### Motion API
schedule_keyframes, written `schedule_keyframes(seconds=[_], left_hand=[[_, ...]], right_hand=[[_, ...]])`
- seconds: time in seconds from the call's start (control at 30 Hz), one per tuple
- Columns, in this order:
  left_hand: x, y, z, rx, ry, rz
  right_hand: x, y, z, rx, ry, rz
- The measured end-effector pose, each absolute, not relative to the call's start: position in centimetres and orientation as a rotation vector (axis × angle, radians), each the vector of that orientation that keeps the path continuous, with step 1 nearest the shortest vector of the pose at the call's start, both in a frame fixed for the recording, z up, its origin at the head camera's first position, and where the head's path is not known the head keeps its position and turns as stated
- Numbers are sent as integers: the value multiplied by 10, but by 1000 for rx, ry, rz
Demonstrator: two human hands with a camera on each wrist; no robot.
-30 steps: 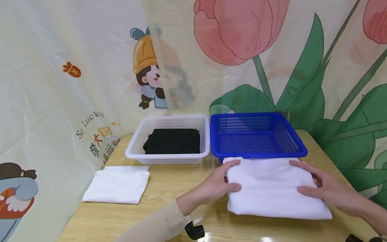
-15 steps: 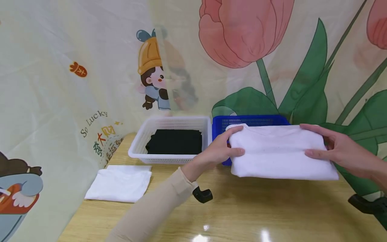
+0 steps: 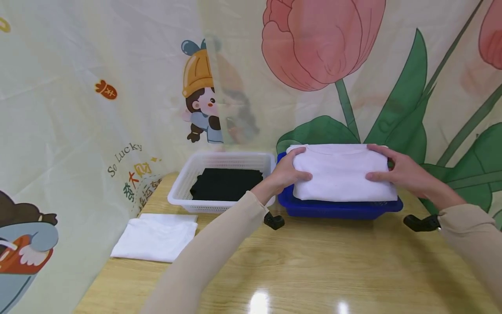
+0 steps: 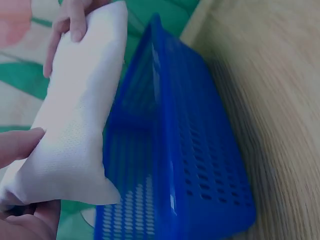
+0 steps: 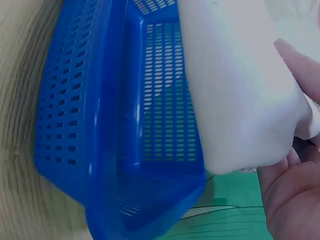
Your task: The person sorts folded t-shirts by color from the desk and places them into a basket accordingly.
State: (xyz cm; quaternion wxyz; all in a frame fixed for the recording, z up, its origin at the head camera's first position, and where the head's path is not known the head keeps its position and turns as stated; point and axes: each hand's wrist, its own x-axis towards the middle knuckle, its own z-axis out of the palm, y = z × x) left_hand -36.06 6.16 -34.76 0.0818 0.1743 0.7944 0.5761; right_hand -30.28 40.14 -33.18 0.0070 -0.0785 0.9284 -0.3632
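A folded white T-shirt [image 3: 343, 174], its neckline showing along the far edge, is held over the blue basket [image 3: 333, 212]. My left hand [image 3: 288, 171] grips its left end, thumb on the near face. At the opposite end my right hand [image 3: 404, 172] pinches it the same way. In the left wrist view the T-shirt [image 4: 80, 100] is a thick folded bundle beside the basket's rim [image 4: 162, 100]. From the right wrist, the basket's slotted floor [image 5: 165, 100] shows below the bundle, and my right hand's fingers [image 5: 280, 195] reach underneath it.
A white basket [image 3: 184, 203] holding folded black cloth [image 3: 227, 184] stands left of the blue one. Another folded white garment [image 3: 154, 237] lies on the wooden table [image 3: 313, 270] at the left. Behind hangs a printed curtain [image 3: 243, 78].
Both hands have lifted the folded white T-shirt off the table and carried it forward over the blue basket. The white basket, black cloth and other white garment stay put.
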Motion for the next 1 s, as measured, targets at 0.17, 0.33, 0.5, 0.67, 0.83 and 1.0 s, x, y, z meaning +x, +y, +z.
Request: schedule_keyframes(seconds=[0.17, 0.33, 0.5, 0.67, 0.83, 1.0], left_hand=[[-376, 66, -364, 493, 2432, 1707], [-387, 69, -383, 473, 2494, 1663], [-389, 74, -394, 399, 2533, 1623], [-385, 84, -397, 336, 2526, 1650], [-390, 96, -407, 275, 2505, 1636], [-390, 102, -417, 227, 2513, 1652]], right_hand=[[-319, 398, -350, -232, 2858, -1186], [-331, 397, -369, -226, 2828, -1195], [-340, 397, -385, -193, 2824, -1163], [-344, 396, -392, -130, 2804, -1133], [-345, 396, -398, -65, 2770, -1127], [-348, 396, -410, -47, 2745, -1166]])
